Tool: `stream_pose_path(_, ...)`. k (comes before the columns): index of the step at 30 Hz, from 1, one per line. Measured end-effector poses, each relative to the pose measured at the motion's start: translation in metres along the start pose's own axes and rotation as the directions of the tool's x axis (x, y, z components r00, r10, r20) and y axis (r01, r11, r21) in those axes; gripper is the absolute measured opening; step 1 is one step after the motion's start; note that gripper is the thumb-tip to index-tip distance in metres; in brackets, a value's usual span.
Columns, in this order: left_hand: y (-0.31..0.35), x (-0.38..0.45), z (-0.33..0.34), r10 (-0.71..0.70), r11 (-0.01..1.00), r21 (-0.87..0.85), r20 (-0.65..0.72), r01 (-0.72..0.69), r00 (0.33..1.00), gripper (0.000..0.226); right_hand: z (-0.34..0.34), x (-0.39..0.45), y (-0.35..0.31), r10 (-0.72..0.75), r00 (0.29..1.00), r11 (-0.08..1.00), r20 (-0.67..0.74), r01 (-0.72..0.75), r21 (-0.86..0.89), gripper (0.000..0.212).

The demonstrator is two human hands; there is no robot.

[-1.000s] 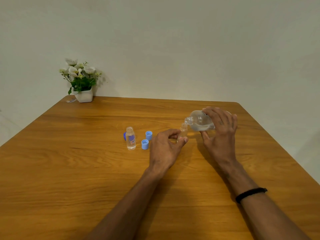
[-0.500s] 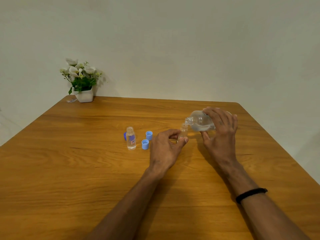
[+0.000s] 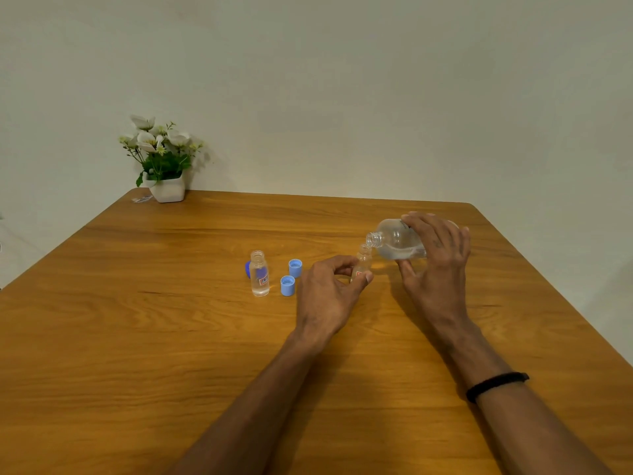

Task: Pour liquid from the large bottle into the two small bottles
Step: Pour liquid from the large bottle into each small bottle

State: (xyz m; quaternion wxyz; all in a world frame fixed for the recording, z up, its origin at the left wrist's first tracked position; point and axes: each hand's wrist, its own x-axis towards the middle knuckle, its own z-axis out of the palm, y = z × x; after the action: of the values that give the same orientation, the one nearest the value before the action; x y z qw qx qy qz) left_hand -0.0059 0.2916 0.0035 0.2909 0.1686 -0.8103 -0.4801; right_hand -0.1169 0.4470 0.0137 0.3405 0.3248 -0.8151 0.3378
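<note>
I am tipping the large clear plastic bottle (image 3: pixel 397 243) with my right hand (image 3: pixel 436 269), fingers wrapped over its body, its open neck just above the mouth of the small clear glass bottle (image 3: pixel 362 265) that my left hand (image 3: pixel 329 296) is pinching upright on the wooden table (image 3: pixel 171 337), toward its far right corner. I am judging a slow tilt best, mouths kept aligned. The other small clear bottle (image 3: pixel 259 273) is standing mid-table beside 2 light blue plastic caps (image 3: pixel 291 277).
</note>
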Motion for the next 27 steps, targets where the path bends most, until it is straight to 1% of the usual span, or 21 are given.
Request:
stream_pose_path(5,0.0006,-0.0006,-0.0005,0.002,1.000,0.007,0.005,-0.002,1.000,0.040,-0.0011,0.0002,-0.0024,0.016,1.000,1.000,0.009,-0.016,0.008,0.078)
stream_pose_path(20,-0.0004,-0.0011,-0.0003,0.014,1.000,0.017,-0.001,-0.014,1.000,0.043,-0.0011,0.0001,-0.0024,0.019,1.000,1.000,0.006,-0.019,0.003,0.077)
stream_pose_path(27,-0.0006,-0.0003,0.0000,0.003,1.000,0.011,0.011,-0.003,1.000,0.037,-0.0010,-0.0004,-0.0009,0.012,1.000,1.000,0.006,-0.012,0.002,0.075)
